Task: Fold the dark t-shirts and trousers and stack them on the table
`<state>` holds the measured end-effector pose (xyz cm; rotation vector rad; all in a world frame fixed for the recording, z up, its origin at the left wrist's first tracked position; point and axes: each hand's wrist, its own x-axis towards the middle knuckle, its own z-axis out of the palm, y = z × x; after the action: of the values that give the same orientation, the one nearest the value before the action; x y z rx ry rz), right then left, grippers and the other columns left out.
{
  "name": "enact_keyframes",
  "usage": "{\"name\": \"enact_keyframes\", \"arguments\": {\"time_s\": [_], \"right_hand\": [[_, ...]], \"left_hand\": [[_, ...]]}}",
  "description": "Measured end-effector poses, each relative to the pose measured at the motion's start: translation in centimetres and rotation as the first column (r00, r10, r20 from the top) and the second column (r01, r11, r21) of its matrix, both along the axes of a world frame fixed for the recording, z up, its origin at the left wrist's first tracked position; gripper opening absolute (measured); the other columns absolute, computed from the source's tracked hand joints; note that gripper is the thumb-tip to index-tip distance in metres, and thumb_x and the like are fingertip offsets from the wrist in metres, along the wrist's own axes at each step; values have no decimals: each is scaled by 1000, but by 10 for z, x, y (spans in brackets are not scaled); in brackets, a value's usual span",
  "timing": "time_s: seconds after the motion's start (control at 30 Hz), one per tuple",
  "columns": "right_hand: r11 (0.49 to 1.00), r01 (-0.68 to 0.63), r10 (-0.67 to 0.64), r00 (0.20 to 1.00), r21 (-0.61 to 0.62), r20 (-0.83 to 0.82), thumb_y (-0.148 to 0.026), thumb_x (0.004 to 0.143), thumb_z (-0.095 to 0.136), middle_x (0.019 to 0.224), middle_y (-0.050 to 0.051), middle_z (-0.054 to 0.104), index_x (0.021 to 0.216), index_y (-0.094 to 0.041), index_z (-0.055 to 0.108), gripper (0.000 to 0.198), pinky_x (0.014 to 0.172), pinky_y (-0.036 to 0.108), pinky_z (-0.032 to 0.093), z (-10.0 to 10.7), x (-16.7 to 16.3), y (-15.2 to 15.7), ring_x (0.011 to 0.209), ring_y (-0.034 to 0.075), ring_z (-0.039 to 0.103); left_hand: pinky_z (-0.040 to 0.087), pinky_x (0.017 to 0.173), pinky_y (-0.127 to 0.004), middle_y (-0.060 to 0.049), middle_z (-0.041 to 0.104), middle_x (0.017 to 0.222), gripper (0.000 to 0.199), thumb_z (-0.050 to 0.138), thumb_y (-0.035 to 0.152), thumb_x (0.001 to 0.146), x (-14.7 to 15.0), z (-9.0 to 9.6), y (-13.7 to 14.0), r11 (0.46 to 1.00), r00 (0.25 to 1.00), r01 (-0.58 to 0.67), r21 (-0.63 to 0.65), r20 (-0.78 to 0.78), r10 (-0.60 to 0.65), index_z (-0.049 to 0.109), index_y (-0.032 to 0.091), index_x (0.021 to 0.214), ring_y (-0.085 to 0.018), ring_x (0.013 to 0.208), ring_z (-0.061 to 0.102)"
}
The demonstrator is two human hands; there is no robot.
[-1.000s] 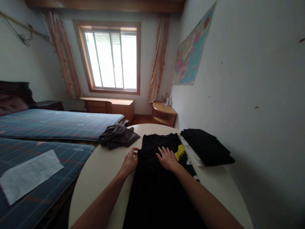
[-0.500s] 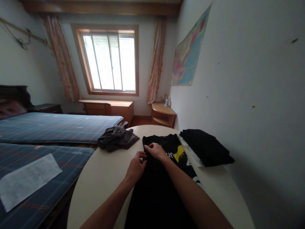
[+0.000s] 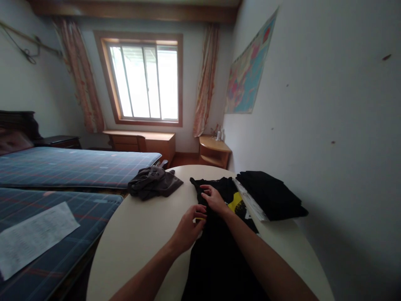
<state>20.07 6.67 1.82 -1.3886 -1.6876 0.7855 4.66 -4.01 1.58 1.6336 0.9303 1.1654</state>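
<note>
A black T-shirt [image 3: 219, 255] with a yellow and white print lies lengthwise on the round table, its neckline at the far end. My left hand [image 3: 189, 223] is closed on the shirt's left edge, fingers curled over the cloth; a bit of yellow print shows by its fingertips. Just beyond it, my right hand [image 3: 215, 200] reaches across the shirt and pinches the fabric near the left shoulder. The edge between the hands is drawn up and inward. My right forearm covers part of the print.
A crumpled dark grey garment [image 3: 154, 182] lies at the table's far left. Folded black clothes [image 3: 269, 194] are stacked at the right, with something whitish under them. The cream table [image 3: 134, 246] stands between plaid mattresses [image 3: 94, 167] and the wall. A paper sheet [image 3: 37, 238] rests on the nearer mattress.
Both hands have shifted right, bringing the shirt's left edge with them. The left side of the shirt is pulled inward, and more white print is covered. The other garments have stayed put.
</note>
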Motion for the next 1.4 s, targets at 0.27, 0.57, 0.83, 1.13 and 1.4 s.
{"name": "enact_keyframes", "arguments": {"time_s": [0.27, 0.57, 0.83, 1.13, 1.4], "right_hand": [[999, 40, -44, 982, 25, 185, -16, 81, 53, 112, 12, 69, 109, -13, 69, 33, 94, 35, 49, -13, 58, -29, 97, 21, 66], [999, 28, -45, 704, 35, 708, -52, 94, 42, 150, 11, 45, 145, -22, 47, 59, 118, 52, 13, -22, 61, -80, 144, 31, 29], [992, 2, 94, 665, -128, 741, -55, 98, 25, 163, 13, 16, 155, -16, 23, 70, 119, 50, 6, -33, 53, -61, 150, 29, 9], [997, 52, -2, 711, -49, 703, -51, 99, 32, 161, 16, 21, 153, -11, 28, 67, 119, 53, 7, -32, 37, -6, 149, 31, 12], [995, -63, 101, 766, -83, 635, -47, 98, 41, 159, 12, 28, 146, -22, 44, 55, 118, 55, 10, -19, 64, -42, 149, 31, 14]], "left_hand": [[34, 116, -47, -10, 45, 149, 59, 63, 15, 77, 5, -12, -15, 944, 832, 250, 217, -547, -95, 52, 24, 134, -27, 137, 41], [14, 122, -49, -9, 20, 162, 72, 53, 49, 90, 9, -19, -24, 911, 551, 391, 132, -826, -117, 29, 22, 153, -30, 149, 12], [14, 122, -45, -7, 20, 162, 83, 49, 62, 89, 4, -29, 0, 912, 547, 361, 195, -836, -38, 22, 22, 155, -28, 149, 15], [41, 98, -42, -10, 64, 117, 31, 60, 45, 84, -7, -2, 6, 940, 529, 115, 322, -821, 216, 64, 22, 104, -29, 112, 58], [44, 72, -33, -4, 70, 80, 17, 67, 38, 72, -25, 25, -22, 971, 369, 213, 106, -929, 20, 64, 23, 79, -26, 78, 67]]}}
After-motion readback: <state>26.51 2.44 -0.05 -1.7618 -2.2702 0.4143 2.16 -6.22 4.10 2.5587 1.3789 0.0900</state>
